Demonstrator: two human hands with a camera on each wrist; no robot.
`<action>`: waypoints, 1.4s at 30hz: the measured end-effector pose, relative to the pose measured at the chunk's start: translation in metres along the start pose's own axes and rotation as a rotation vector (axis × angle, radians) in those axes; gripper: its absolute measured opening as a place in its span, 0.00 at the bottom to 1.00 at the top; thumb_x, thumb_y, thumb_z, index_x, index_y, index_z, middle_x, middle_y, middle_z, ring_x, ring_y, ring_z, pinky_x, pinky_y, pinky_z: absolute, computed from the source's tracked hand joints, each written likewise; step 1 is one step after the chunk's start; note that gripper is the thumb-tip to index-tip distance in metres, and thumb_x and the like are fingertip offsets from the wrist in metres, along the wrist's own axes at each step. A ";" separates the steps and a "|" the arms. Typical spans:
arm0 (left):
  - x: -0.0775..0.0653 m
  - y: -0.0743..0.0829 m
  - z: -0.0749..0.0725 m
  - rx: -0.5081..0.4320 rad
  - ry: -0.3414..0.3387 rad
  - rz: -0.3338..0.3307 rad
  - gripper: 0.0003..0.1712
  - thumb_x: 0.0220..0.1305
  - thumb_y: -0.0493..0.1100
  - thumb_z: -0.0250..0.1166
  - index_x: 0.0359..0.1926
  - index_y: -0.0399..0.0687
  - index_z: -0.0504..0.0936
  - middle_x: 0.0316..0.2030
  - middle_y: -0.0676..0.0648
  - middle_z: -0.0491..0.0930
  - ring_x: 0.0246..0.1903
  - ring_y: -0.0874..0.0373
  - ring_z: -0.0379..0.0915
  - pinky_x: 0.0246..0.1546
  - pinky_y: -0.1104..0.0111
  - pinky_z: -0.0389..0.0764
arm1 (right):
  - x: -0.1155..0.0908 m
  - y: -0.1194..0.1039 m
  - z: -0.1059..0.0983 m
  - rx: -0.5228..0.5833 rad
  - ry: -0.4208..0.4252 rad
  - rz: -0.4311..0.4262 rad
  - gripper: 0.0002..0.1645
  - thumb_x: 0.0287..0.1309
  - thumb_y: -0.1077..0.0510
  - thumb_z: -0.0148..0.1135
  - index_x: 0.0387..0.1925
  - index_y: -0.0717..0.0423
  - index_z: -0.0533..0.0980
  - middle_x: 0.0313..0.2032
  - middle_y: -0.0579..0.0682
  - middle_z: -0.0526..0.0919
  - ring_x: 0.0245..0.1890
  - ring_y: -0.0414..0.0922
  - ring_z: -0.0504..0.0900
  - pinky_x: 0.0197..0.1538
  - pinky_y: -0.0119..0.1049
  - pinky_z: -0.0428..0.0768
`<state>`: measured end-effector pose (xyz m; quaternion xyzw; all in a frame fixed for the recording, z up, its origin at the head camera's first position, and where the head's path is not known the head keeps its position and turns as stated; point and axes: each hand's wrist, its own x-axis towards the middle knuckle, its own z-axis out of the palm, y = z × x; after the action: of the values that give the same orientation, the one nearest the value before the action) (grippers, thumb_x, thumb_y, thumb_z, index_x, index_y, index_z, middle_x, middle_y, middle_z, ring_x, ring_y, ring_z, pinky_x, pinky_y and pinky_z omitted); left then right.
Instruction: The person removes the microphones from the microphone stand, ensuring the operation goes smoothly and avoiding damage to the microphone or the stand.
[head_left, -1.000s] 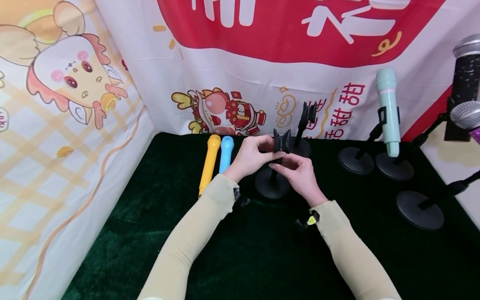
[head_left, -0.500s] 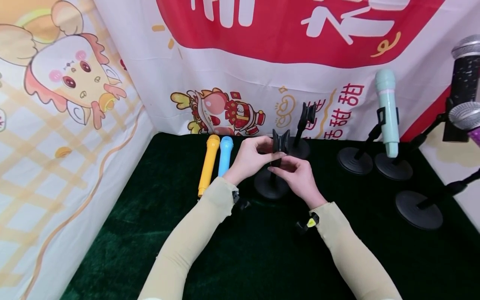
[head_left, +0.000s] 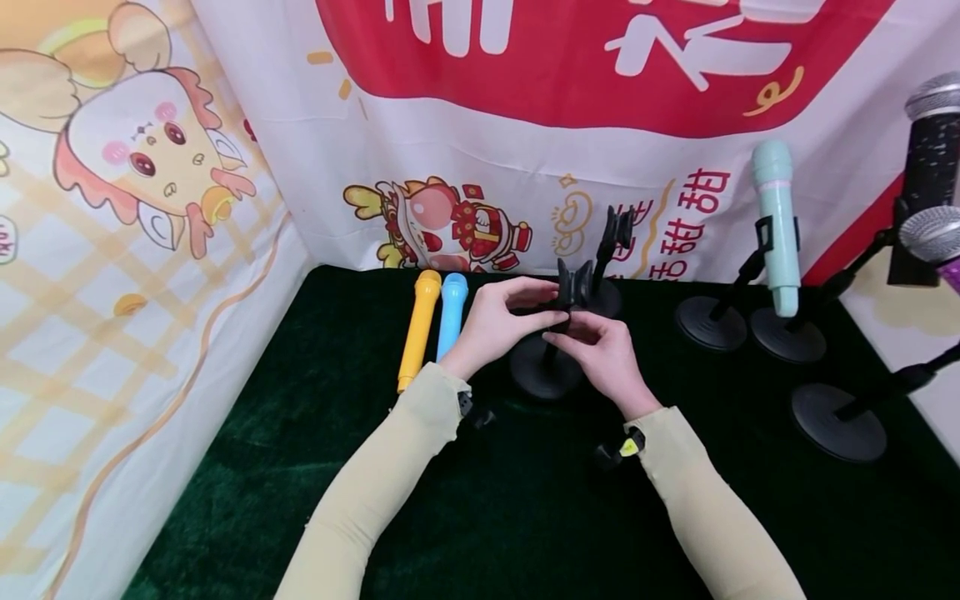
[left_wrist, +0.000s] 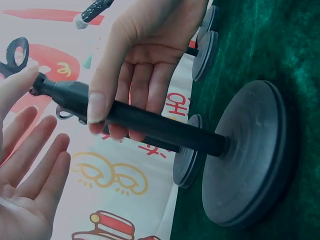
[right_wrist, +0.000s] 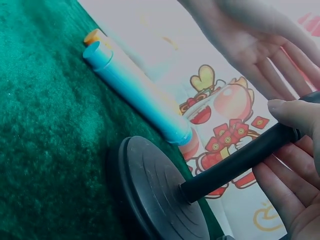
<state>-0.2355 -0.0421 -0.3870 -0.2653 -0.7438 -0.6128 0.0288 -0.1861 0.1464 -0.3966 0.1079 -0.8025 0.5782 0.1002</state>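
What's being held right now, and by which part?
The black stand: the right hand grips its upper pole, below the clip. The left hand isn't gripping; its thumb appears to touch it.

Black stand's pole (head_left: 551, 356) partly hidden behind the hands (head_left: 606, 354) in head view

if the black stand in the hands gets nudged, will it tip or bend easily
The black stand would probably resist a low nudge, as its wide round base sits on the green cloth. A push at the clip might tip it more readily, since that sits high on the pole. The pole looks straight, so bending seems unlikely.
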 end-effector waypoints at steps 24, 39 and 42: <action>-0.033 -0.015 -0.022 0.039 0.006 -0.143 0.30 0.60 0.60 0.75 0.61 0.59 0.83 0.56 0.62 0.81 0.56 0.66 0.77 0.60 0.59 0.75 | 0.000 0.053 -0.062 -0.125 0.164 0.070 0.20 0.57 0.47 0.77 0.48 0.53 0.88 0.38 0.47 0.89 0.37 0.39 0.85 0.42 0.26 0.79; -0.048 -0.026 -0.026 0.022 -0.050 -0.199 0.31 0.60 0.59 0.75 0.63 0.61 0.80 0.61 0.56 0.79 0.62 0.55 0.73 0.65 0.48 0.69 | 0.002 0.068 -0.103 -0.201 0.256 0.106 0.24 0.56 0.43 0.77 0.50 0.52 0.86 0.42 0.46 0.89 0.40 0.35 0.85 0.45 0.23 0.78; -0.048 -0.028 -0.026 0.018 -0.056 -0.192 0.31 0.61 0.58 0.75 0.63 0.59 0.80 0.61 0.54 0.79 0.63 0.52 0.73 0.66 0.47 0.68 | 0.003 0.069 -0.107 -0.194 0.252 0.122 0.24 0.57 0.43 0.76 0.50 0.52 0.86 0.43 0.47 0.89 0.41 0.35 0.85 0.45 0.23 0.78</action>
<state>-0.2133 -0.0866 -0.4233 -0.2094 -0.7719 -0.5984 -0.0485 -0.2048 0.2686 -0.4249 -0.0245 -0.8407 0.5120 0.1744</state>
